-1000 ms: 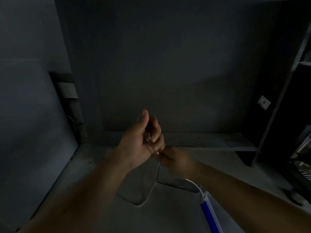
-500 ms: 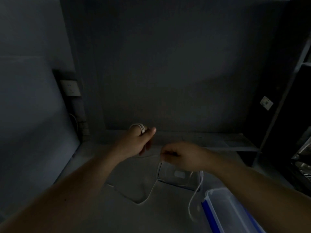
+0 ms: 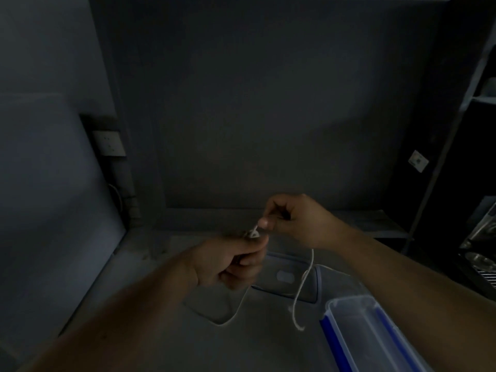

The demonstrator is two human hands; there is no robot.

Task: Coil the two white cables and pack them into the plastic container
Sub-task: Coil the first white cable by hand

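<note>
The scene is dim. My left hand [image 3: 230, 261] is closed around a small coil of white cable [image 3: 253, 233] that pokes out above its fingers. Just above and to the right, my right hand [image 3: 298, 220] pinches the same cable, whose free tail [image 3: 302, 288] hangs down from that hand and ends near the table. A second white cable [image 3: 233, 315] lies in a loose curve on the grey table below my left hand. The clear plastic container [image 3: 362, 334] with a blue clip sits open at the lower right.
A clear lid [image 3: 288, 277] lies flat on the table behind the container. A wall socket [image 3: 109, 143] is on the left wall. Dark shelving [image 3: 456, 146] with metal items stands at the right. A low ledge [image 3: 375, 224] runs along the back wall.
My left hand dropped and moved right with the coil. My right hand rose above it, bringing the cable up over the coil. The hanging tail has grown shorter.
</note>
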